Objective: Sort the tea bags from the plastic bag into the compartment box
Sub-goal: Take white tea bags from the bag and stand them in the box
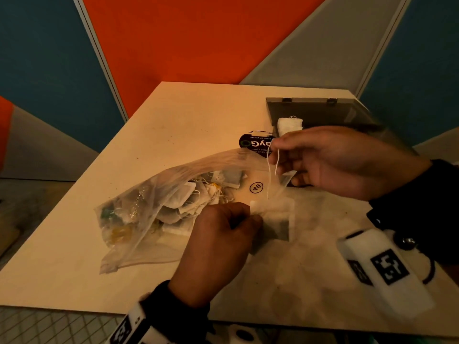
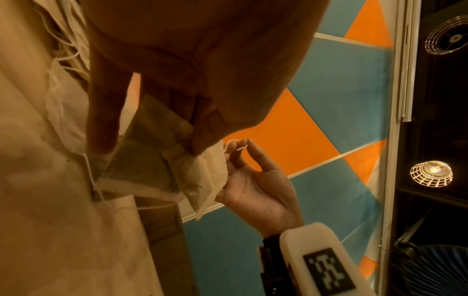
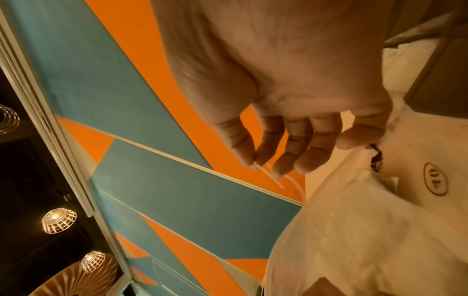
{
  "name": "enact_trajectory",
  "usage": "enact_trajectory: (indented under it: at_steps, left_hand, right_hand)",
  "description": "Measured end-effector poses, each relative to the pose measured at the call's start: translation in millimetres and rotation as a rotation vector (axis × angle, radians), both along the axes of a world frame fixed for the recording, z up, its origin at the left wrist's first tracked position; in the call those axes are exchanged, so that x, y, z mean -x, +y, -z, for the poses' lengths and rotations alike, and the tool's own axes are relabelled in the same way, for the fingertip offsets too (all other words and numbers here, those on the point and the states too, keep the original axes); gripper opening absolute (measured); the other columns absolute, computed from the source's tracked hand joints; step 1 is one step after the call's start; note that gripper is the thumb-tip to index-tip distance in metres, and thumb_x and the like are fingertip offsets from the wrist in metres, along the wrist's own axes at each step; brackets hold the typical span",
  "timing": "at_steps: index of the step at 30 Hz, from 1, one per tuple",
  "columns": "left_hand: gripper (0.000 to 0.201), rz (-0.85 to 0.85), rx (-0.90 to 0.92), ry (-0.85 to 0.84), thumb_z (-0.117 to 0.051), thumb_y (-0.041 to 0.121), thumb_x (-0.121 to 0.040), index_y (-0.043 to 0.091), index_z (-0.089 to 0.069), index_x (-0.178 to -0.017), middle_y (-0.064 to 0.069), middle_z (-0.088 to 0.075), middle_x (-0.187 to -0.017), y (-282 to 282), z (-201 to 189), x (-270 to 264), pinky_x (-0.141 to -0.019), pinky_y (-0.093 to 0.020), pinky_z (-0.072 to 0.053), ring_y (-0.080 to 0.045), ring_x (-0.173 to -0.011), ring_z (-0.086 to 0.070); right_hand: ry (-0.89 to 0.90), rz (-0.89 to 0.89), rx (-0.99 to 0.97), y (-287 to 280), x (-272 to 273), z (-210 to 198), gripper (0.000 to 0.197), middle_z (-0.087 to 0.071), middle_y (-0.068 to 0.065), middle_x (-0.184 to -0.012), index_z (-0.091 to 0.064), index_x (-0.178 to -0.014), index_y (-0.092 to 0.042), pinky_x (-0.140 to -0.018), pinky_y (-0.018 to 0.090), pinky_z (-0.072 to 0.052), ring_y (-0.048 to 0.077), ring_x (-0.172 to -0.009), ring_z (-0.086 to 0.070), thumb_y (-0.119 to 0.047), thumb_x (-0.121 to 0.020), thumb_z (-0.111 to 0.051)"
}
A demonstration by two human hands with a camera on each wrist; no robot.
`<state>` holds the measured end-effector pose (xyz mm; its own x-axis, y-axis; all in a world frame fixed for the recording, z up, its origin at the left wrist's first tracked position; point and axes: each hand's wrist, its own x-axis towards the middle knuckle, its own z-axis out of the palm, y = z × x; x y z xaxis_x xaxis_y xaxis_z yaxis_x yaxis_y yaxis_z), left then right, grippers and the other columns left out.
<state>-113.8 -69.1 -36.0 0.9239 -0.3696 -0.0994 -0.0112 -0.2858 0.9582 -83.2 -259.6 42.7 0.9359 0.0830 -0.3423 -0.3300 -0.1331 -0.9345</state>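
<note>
A clear plastic bag point(image 1: 149, 207) holding several tea bags lies on the table, its mouth towards my hands. My left hand point(image 1: 250, 217) pinches a flat tea bag point(image 1: 275, 219) just outside the bag's mouth; the left wrist view shows the left hand point(image 2: 152, 148) holding this tea bag point(image 2: 142, 164) between thumb and fingers. My right hand point(image 1: 274, 150) is raised above it and pinches a thin white string point(image 1: 269, 175) between thumb and forefinger. The right hand point(image 3: 255, 163) shows the same pinch from the wrist. The dark compartment box point(image 1: 323, 110) stands open at the back right, with one white tea bag point(image 1: 289, 125) in it.
A black round sticker point(image 1: 253, 142) and a circled "04" mark point(image 1: 256, 186) lie on the light table point(image 1: 173, 115) between bag and box. The table's front edge runs just below my left wrist. Blue, orange and grey partition panels stand behind.
</note>
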Motion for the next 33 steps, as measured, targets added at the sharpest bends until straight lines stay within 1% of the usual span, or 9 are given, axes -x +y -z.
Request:
enact_trajectory:
  at_steps: [3, 7, 9, 12, 15, 17, 22, 28, 33]
  left_hand:
    - [0.021, -0.028, 0.018, 0.012, -0.060, 0.017, -0.092, 0.016, -0.074, -0.077, 0.003, -0.072, -0.075, 0.5, -0.3, -0.6, -0.060, -0.012, -0.050, -0.007, -0.067, -0.066]
    - [0.020, -0.068, 0.044, 0.020, -0.062, 0.017, -0.092, 0.012, -0.075, -0.078, -0.005, -0.072, -0.073, 1.0, -1.0, -0.8, -0.077, -0.037, -0.054, -0.015, -0.069, -0.067]
    - [0.021, -0.094, 0.055, 0.029, -0.062, 0.017, -0.092, 0.010, -0.075, -0.076, -0.007, -0.071, -0.073, 1.0, -1.2, -1.5, -0.078, -0.043, -0.055, -0.017, -0.068, -0.067]
    - [0.020, -0.107, 0.092, 0.062, -0.062, 0.016, -0.092, 0.006, -0.074, -0.079, -0.014, -0.071, -0.081, 0.8, -0.2, -2.2, -0.076, -0.050, -0.056, -0.028, -0.077, -0.067]
    - [0.021, -0.100, 0.136, 0.080, -0.061, 0.014, -0.092, 0.004, -0.074, -0.079, -0.017, -0.070, -0.082, -0.3, 1.6, -2.3, -0.070, -0.044, -0.057, -0.028, -0.076, -0.067]
    - [0.022, -0.108, 0.204, 0.130, -0.059, 0.011, -0.092, 0.005, -0.075, -0.079, -0.016, -0.071, -0.080, -1.5, 2.5, -2.4, -0.064, -0.035, -0.059, -0.022, -0.069, -0.068]
    - [0.022, -0.160, 0.420, 0.285, -0.054, 0.011, -0.095, 0.005, -0.076, -0.094, -0.015, -0.076, -0.090, -3.4, 6.4, -6.5, -0.065, -0.033, -0.061, -0.023, -0.075, -0.072]
    - [0.025, -0.195, 0.543, 0.331, -0.052, 0.013, -0.095, 0.005, -0.075, -0.095, -0.016, -0.076, -0.096, -4.9, 7.2, -8.6, -0.082, -0.042, -0.057, -0.028, -0.088, -0.071]
    - [0.024, -0.233, 0.649, 0.379, -0.053, 0.016, -0.093, 0.010, -0.076, -0.095, -0.014, -0.076, -0.097, -4.8, 10.1, -8.9, -0.079, -0.038, -0.058, -0.024, -0.088, -0.072]
  right_hand:
    - [-0.024, 0.139, 0.068, -4.1, -2.2, -4.5, 0.020, -0.067, 0.003, -0.085, -0.067, -0.100, -0.014, -0.064, 0.030, -0.041, 0.015, -0.075, -0.060, -0.029, -0.090, -0.058]
    - [-0.150, 0.208, 0.601, -8.4, -2.0, -1.0, 0.014, -0.068, 0.001, -0.095, -0.067, -0.096, -0.017, -0.067, 0.026, -0.047, 0.014, -0.081, -0.061, -0.028, -0.092, -0.060]
    - [-0.165, 0.119, 0.704, -7.2, 1.4, 1.8, 0.010, -0.069, -0.003, -0.097, -0.066, -0.096, -0.024, -0.070, 0.027, -0.048, 0.013, -0.084, -0.062, -0.031, -0.089, -0.062]
    - [-0.077, -0.128, 0.649, -3.4, 11.5, 8.7, 0.023, -0.072, -0.006, -0.088, -0.068, -0.097, -0.030, -0.063, 0.027, -0.046, 0.012, -0.076, -0.065, -0.043, -0.078, -0.067]
    - [-0.126, -0.276, 0.624, -0.2, 18.0, 20.0, 0.025, -0.074, -0.008, -0.085, -0.072, -0.091, -0.029, -0.065, 0.030, -0.052, 0.010, -0.073, -0.067, -0.046, -0.072, -0.070]
    - [-0.184, -0.230, 0.580, -2.2, 16.6, 27.1, 0.012, -0.073, -0.005, -0.079, -0.073, -0.084, -0.024, -0.070, 0.034, -0.057, 0.012, -0.070, -0.066, -0.035, -0.078, -0.074]
    - [-0.121, -0.127, 0.451, -3.7, 19.7, 36.9, 0.013, -0.066, -0.001, -0.061, -0.070, -0.083, -0.011, -0.051, 0.019, -0.043, 0.009, -0.055, -0.055, -0.023, -0.081, -0.074]
    - [-0.027, -0.095, 0.279, 4.1, 23.8, 49.3, 0.017, -0.066, 0.001, -0.060, -0.068, -0.087, -0.004, -0.053, 0.025, -0.041, 0.010, -0.053, -0.054, -0.019, -0.080, -0.074]
    - [0.021, 0.077, 0.159, 15.6, 22.8, 58.9, 0.008, -0.065, 0.003, -0.064, -0.069, -0.078, -0.011, -0.056, 0.032, -0.040, 0.016, -0.060, -0.057, -0.016, -0.080, -0.075]
